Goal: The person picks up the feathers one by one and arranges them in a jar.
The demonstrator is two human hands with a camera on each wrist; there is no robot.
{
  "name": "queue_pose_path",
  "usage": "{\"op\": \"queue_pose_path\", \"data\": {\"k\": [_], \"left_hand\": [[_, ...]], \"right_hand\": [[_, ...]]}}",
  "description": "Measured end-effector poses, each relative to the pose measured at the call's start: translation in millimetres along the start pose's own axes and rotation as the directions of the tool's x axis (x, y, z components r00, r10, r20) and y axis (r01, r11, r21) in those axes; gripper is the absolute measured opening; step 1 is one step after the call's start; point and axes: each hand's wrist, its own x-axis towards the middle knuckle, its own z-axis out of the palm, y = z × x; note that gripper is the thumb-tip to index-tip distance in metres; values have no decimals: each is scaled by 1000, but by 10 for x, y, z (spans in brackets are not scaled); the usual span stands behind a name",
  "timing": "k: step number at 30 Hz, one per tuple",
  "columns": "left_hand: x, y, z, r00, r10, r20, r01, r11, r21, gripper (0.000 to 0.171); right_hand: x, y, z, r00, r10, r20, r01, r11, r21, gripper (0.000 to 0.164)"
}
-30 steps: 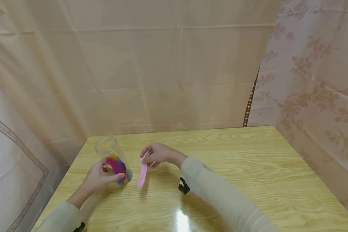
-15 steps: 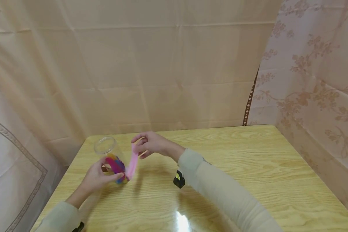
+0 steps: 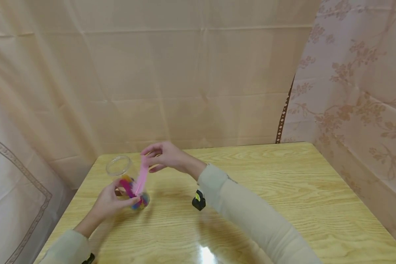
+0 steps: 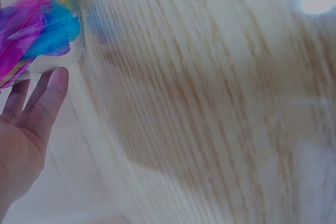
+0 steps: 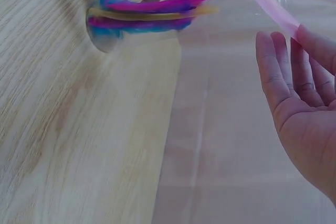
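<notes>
A clear jar [image 3: 118, 174] stands on the table at the left, with magenta, purple, blue and yellow feathers [image 5: 152, 17] inside. My left hand [image 3: 107, 201] curls round the jar's side, thumb in front; in the left wrist view its fingers lie along the clear wall beside the feathers [image 4: 47, 30]. A pale pink feather [image 3: 142, 176] hangs from my right hand [image 3: 167, 157], which pinches its top end between thumb and fingers. In the head view the feather's fluffy lower end overlaps the jar below the rim. The right wrist view shows only part of that feather [image 5: 270, 6].
The wood-grain table [image 3: 267, 190] extends to the right, with a bright reflection near its front. A beige curtain [image 3: 184, 91] hangs behind its back edge, and a floral cloth [image 3: 359, 95] hangs at the right. Black straps [image 3: 199, 201] are on the wrists.
My right hand has moved left and upward with the pink feather, bringing it from beside the jar to overlapping it. My left hand has stayed on the jar.
</notes>
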Motion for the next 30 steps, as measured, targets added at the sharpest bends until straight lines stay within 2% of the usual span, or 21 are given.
{"op": "queue_pose_path", "data": {"k": [5,17,25,30], "left_hand": [[-4,5,-16,1000,-18,-2,18,1000,3,63],[-3,-32,-19,1000,-9,-21,10,1000,24,61],[-1,-29,-19,1000,-16,-22,17,999,37,66],[10,-60,-7,1000,-8,-15,9,999,38,63]], "right_hand": [[21,-42,55,1000,-19,5,19,1000,-4,27],[81,-137,169,998,-59,9,59,998,-7,21],[102,-169,191,997,-69,-27,69,998,13,21],[89,-181,204,996,-74,-57,74,997,1,21]]}}
